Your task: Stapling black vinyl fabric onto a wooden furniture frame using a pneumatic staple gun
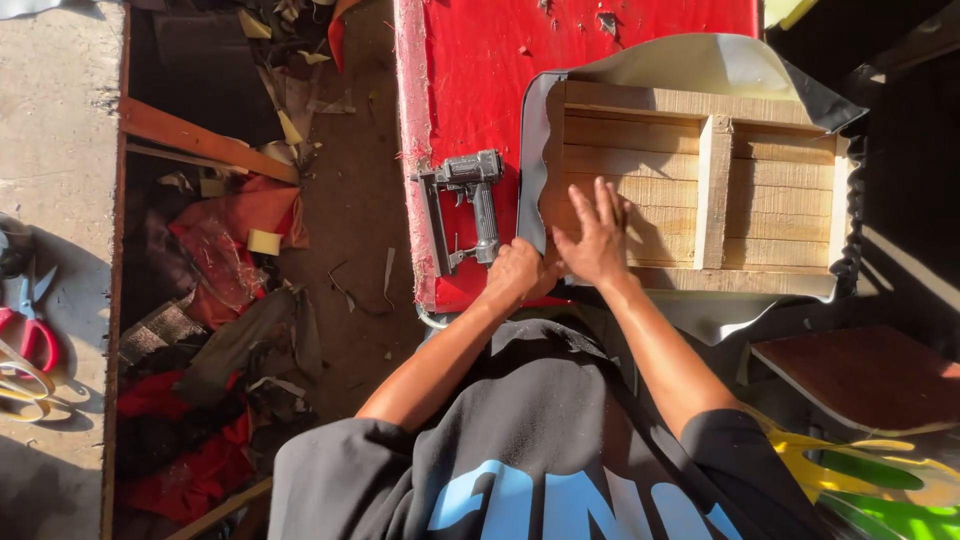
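A person's right hand (597, 235) presses flat, fingers spread, steadying a slatted wooden frame (700, 185) while the left hand (518, 270) pinches the dark covering sheet (532, 180) over its corner. A staple gun (468, 205) lies alongside (within reach) on the red workbench (470, 60); fabric scraps (215, 330) litter the floor.

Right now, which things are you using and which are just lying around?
In use:
left hand pulling black covering
right hand flat on wooden frame
staple gun close by on red table

Lying about:
scissors
tape roll
fabric scraps
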